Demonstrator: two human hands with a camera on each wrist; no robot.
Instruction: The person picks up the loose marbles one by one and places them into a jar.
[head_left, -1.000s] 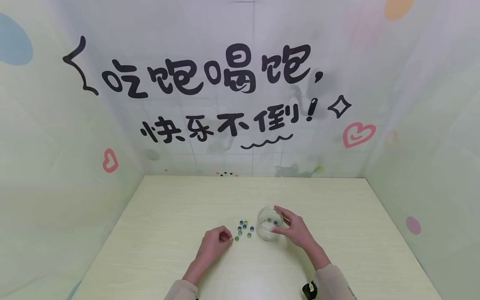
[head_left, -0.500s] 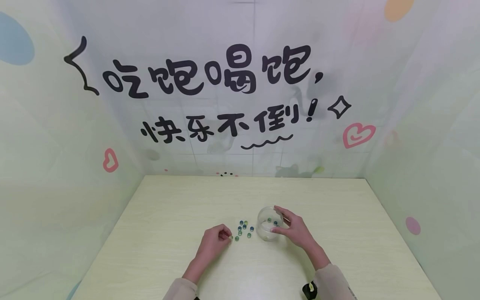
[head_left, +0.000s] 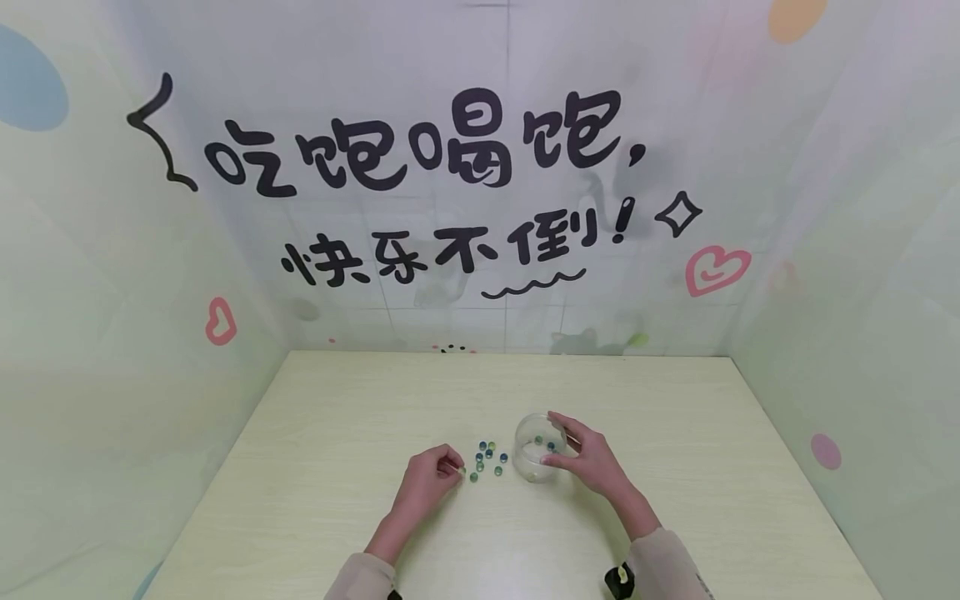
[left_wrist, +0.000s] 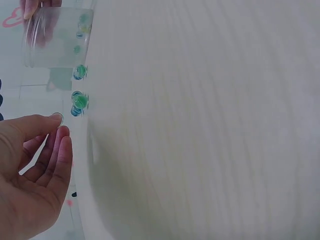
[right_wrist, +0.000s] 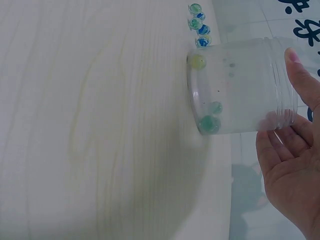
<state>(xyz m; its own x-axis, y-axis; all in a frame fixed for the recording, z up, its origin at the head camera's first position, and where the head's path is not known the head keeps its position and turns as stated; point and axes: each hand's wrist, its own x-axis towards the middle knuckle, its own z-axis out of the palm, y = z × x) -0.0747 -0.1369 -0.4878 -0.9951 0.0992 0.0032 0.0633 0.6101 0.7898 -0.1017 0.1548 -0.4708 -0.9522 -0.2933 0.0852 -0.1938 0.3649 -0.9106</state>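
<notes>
My left hand (head_left: 427,485) pinches a glass marble (left_wrist: 60,118) between thumb and fingertips, just above the table and to the left of a loose group of marbles. Several green and blue marbles (head_left: 480,467) lie in that group on the table. Beside them, on the right, a clear round jar (right_wrist: 245,85) stands upright with its top open. My right hand (head_left: 596,463) grips the jar near its rim, thumb on one side and fingers on the other. A few marbles (right_wrist: 210,123) rest on the jar's bottom, green and yellowish ones showing in the right wrist view.
The pale wood-grain table (head_left: 337,400) is walled in by printed cloth (head_left: 510,325) at the back and both sides. A small black object (head_left: 619,581) shows at the right sleeve (head_left: 663,562).
My left hand has risen slightly from the table with the marble pinched in it. The right hand and the jar have not moved.
</notes>
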